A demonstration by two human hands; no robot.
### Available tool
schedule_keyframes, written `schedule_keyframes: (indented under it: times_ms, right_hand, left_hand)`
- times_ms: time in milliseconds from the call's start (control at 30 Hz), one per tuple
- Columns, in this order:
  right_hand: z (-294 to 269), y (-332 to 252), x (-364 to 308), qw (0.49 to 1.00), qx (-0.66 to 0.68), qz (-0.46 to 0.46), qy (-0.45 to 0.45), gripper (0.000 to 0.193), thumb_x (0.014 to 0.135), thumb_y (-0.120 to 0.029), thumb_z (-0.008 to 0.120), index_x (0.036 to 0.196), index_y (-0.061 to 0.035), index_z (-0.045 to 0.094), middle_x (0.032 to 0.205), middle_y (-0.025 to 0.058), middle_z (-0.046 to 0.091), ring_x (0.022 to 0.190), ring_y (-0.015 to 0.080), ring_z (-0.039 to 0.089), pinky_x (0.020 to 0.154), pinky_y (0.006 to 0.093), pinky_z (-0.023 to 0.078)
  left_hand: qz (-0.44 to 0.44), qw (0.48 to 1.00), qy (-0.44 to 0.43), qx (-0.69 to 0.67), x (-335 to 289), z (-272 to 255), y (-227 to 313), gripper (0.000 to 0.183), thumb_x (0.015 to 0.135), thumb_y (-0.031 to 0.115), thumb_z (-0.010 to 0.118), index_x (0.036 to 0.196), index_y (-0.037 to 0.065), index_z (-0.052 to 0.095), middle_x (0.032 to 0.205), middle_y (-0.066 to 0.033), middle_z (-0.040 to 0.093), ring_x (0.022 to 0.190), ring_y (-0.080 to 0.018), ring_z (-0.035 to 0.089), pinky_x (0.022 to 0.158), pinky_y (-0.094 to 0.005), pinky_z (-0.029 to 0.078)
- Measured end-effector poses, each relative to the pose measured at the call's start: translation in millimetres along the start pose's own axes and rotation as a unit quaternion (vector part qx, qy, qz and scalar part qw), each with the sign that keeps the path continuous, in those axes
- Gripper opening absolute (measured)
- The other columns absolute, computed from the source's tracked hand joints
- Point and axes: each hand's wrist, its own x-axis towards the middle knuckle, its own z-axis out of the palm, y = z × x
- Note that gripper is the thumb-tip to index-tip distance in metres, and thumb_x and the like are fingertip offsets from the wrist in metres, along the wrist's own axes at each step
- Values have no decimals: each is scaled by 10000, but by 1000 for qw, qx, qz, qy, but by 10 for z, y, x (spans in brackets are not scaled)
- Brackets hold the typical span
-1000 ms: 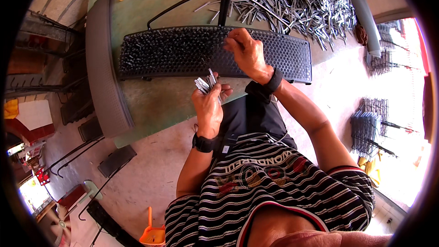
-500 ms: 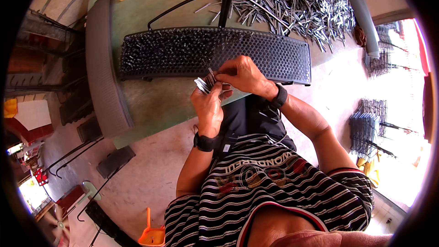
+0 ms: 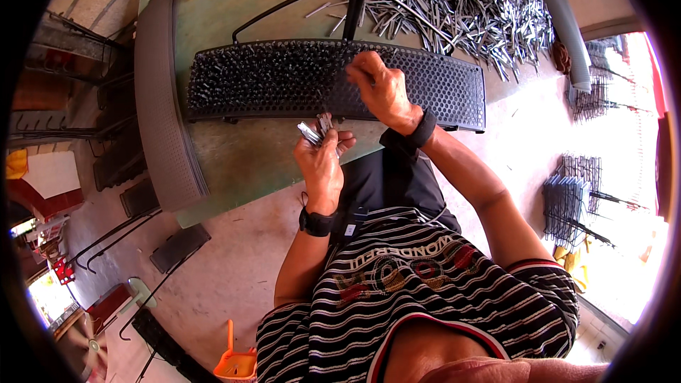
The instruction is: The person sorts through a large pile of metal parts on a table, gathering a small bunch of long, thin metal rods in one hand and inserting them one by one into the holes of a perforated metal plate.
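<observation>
Perforated black panel (image 3: 447, 92) lies lengthwise left-to-right on the counter (image 3: 248, 174); your nearer right hand (image 3: 385, 93) hangs half-closed over its middle, contents hidden; your left hand (image 3: 321, 164), just off its near edge, grips metal strips (image 3: 308, 133).

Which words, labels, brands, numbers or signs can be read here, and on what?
Black-and-white striped fabric shirt: white and multicoloured chest lettering, partly legible; wording not copied here.
Small white rectangular label at the waist: too small to read.
Black perforated panel, thin silver metal strips in the left hand: no lettering visible.
</observation>
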Motion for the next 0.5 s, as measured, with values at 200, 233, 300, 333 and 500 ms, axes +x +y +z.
schedule_keyframes:
  times_ms: [200,233,300,333,500]
  right_hand:
    - [1,45,59,975,-126,-173,-51,119,779,1,610,886,-24,565,745,124,612,656,309,619,544,354,488]
    - [-5,24,66,973,-146,-169,-55,104,759,-25,623,854,-30,580,727,117,586,646,331,581,536,388,465]
    - [-48,-22,77,971,-181,-150,-49,81,773,-74,615,837,-44,577,700,110,563,651,323,579,537,399,456]
    - [-63,-36,78,969,-198,-141,-45,77,779,-98,612,829,-51,576,687,107,552,654,319,578,538,404,452]
    - [-91,-56,49,981,-177,-54,-47,115,760,-126,653,844,-50,638,728,119,608,614,299,598,534,370,466]
  left_hand:
    - [2,1000,6,3,-7,1,3,153,843,-35,544,994,-17,554,826,-95,598,645,-196,605,560,-323,528]
    - [2,1000,5,3,-9,2,3,152,844,-32,545,995,-15,559,826,-93,598,642,-191,602,557,-318,523]
    - [-2,1000,4,3,-17,20,16,156,848,-26,547,1001,-11,567,827,-87,598,638,-184,597,552,-309,516]
    - [-5,1000,5,3,-30,46,38,160,850,-22,547,1007,-9,571,828,-85,599,639,-180,596,550,-305,514]
    - [-10,1000,-2,16,-47,78,50,188,857,-6,554,1043,-3,581,842,-81,604,647,-170,597,550,-296,509]
